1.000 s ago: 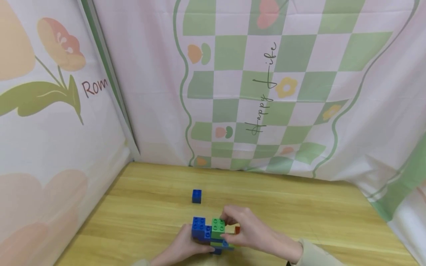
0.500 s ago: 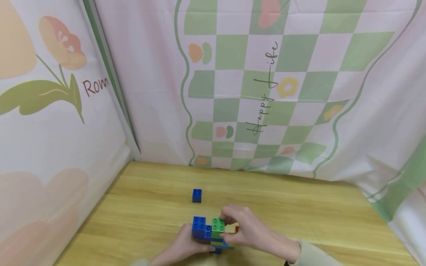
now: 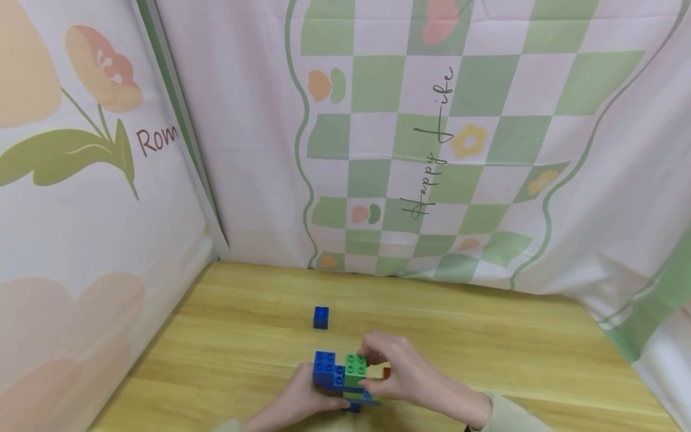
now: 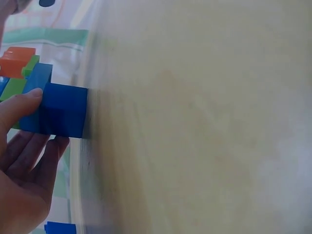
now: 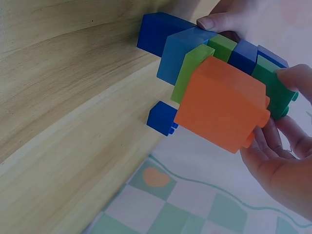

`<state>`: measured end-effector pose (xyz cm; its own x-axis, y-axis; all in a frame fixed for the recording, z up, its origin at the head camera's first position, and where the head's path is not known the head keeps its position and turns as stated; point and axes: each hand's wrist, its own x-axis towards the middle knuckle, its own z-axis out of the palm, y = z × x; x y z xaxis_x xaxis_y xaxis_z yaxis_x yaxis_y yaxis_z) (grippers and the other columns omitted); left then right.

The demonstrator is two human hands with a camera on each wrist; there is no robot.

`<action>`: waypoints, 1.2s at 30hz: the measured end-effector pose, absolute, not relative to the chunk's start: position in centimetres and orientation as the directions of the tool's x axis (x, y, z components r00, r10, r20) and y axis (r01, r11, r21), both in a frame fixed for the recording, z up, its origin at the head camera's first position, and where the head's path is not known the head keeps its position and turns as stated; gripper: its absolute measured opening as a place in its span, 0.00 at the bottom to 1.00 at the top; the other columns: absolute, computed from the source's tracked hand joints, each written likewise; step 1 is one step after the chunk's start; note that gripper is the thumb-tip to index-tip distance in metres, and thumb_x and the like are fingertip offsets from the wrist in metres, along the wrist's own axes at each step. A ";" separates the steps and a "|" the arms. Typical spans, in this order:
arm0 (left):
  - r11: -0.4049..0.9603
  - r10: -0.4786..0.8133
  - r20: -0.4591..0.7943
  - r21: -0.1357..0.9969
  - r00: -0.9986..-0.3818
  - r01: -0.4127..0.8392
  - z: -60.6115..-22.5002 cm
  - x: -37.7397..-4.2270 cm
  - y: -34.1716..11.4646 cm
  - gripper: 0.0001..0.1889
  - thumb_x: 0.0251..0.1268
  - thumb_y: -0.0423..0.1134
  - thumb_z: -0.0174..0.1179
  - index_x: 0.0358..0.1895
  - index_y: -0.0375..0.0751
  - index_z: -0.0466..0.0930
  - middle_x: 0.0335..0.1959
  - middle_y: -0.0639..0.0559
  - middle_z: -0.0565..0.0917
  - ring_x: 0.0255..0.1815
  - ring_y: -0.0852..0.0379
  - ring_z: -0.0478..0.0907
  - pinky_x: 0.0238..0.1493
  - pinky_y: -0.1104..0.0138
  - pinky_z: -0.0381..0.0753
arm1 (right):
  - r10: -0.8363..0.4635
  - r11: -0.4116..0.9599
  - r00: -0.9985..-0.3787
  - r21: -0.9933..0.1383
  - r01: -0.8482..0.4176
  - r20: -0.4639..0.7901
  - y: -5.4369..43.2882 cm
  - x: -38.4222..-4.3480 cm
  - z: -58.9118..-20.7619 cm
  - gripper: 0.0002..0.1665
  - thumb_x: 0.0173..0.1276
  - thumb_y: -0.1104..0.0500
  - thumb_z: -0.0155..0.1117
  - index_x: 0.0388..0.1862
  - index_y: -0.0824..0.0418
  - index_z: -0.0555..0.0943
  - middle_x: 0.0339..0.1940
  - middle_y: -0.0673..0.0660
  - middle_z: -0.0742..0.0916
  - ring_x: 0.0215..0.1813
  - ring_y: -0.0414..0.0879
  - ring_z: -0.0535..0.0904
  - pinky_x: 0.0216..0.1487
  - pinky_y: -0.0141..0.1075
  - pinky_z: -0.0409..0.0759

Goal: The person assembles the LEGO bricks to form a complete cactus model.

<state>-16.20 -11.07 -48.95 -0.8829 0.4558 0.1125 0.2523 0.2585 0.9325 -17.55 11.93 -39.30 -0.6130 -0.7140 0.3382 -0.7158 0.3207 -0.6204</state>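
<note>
Low in the head view, my left hand (image 3: 302,393) grips a toy-brick build from the left, with its thumb along the lower bricks. Thumb and fingers of my right hand (image 3: 405,369) pinch the green brick (image 3: 355,367) on top of that build. A taller blue brick (image 3: 324,367) stands left of the green one. In the right wrist view, an orange brick (image 5: 222,102) sticks out at the near end, beside a light green piece (image 5: 191,70). The left wrist view shows the blue bottom brick (image 4: 64,111) close to the tabletop; whether it touches cannot be told.
A loose blue brick (image 3: 321,318) lies on the wooden table (image 3: 248,324) beyond the hands. Printed fabric (image 3: 259,180) hangs behind the table's far edge, and another printed sheet (image 3: 108,240) runs along the left side.
</note>
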 end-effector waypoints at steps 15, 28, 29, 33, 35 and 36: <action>0.229 0.438 0.107 0.947 -0.893 0.226 -48.9 -16.0 -11.2 0.26 0.50 0.40 0.76 0.56 0.44 0.81 0.51 0.47 0.88 0.50 0.65 0.85 0.55 0.75 0.81 | -0.714 0.349 -0.634 -0.634 -0.691 0.298 11.9 -17.6 -39.2 0.17 0.56 0.66 0.73 0.41 0.55 0.76 0.39 0.50 0.86 0.41 0.36 0.85 0.40 0.26 0.86; 0.149 0.414 0.068 0.979 -0.908 0.141 -48.5 -15.8 -11.8 0.23 0.51 0.40 0.75 0.53 0.46 0.83 0.49 0.47 0.88 0.47 0.66 0.85 0.51 0.76 0.82 | -0.717 0.326 -0.625 -0.645 -0.691 0.308 12.1 -17.6 -39.2 0.17 0.58 0.65 0.73 0.42 0.56 0.76 0.40 0.51 0.87 0.43 0.38 0.86 0.42 0.26 0.87; 0.136 0.417 0.068 0.981 -0.906 0.136 -48.5 -15.8 -11.9 0.23 0.51 0.40 0.75 0.53 0.45 0.83 0.49 0.46 0.88 0.46 0.66 0.85 0.51 0.76 0.83 | -0.718 0.328 -0.625 -0.642 -0.693 0.308 12.1 -17.6 -39.2 0.17 0.58 0.65 0.73 0.42 0.56 0.76 0.40 0.51 0.87 0.43 0.38 0.86 0.42 0.26 0.87; 0.107 0.419 0.069 0.987 -0.905 0.124 -48.4 -15.7 -11.9 0.22 0.52 0.40 0.75 0.53 0.43 0.83 0.48 0.44 0.88 0.46 0.65 0.85 0.50 0.76 0.83 | -0.721 0.320 -0.613 -0.629 -0.709 0.323 12.1 -17.6 -39.2 0.17 0.58 0.64 0.73 0.43 0.56 0.76 0.40 0.50 0.87 0.42 0.38 0.86 0.41 0.27 0.87; 0.104 0.418 0.068 0.987 -0.906 0.122 -48.4 -15.7 -11.9 0.22 0.52 0.40 0.75 0.52 0.42 0.83 0.48 0.43 0.88 0.45 0.65 0.85 0.50 0.76 0.83 | -0.726 0.311 -0.600 -0.617 -0.723 0.337 12.2 -17.6 -39.2 0.17 0.59 0.64 0.73 0.43 0.56 0.76 0.40 0.50 0.87 0.42 0.37 0.86 0.41 0.27 0.87; 0.103 0.418 0.060 0.988 -0.907 0.113 -48.4 -15.7 -11.9 0.22 0.52 0.40 0.75 0.52 0.42 0.83 0.48 0.43 0.88 0.45 0.65 0.85 0.50 0.76 0.83 | -0.729 0.306 -0.593 -0.612 -0.729 0.342 12.2 -17.6 -39.2 0.17 0.59 0.63 0.74 0.43 0.56 0.76 0.39 0.50 0.87 0.42 0.37 0.86 0.41 0.27 0.87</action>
